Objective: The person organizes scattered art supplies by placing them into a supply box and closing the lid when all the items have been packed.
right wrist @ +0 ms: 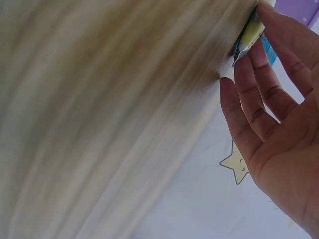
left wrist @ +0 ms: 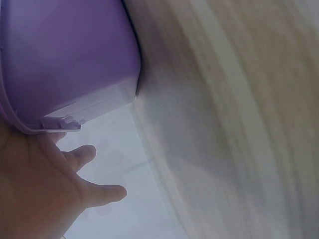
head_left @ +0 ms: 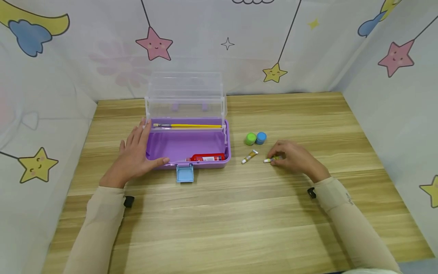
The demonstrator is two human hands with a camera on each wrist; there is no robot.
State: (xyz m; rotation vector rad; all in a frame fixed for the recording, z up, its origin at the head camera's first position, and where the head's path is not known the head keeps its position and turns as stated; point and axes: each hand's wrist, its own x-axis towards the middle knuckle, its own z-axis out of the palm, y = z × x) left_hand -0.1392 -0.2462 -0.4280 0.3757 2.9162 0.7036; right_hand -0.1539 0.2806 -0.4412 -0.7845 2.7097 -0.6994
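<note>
No text, brand or number can be read in any view. A white label (head_left: 208, 159) is carried by the red bottle (head_left: 197, 156) in the purple box (head_left: 188, 142), but its print is too small to be made out. The markings on the gold tube (head_left: 250, 156) are likewise too small to be deciphered, and the yellow-green tube (right wrist: 250, 37) is partly covered by the right hand (head_left: 291, 156). A small dark mark (head_left: 349, 198) is seen on the right sleeve (head_left: 337, 198), its form unclear.
</note>
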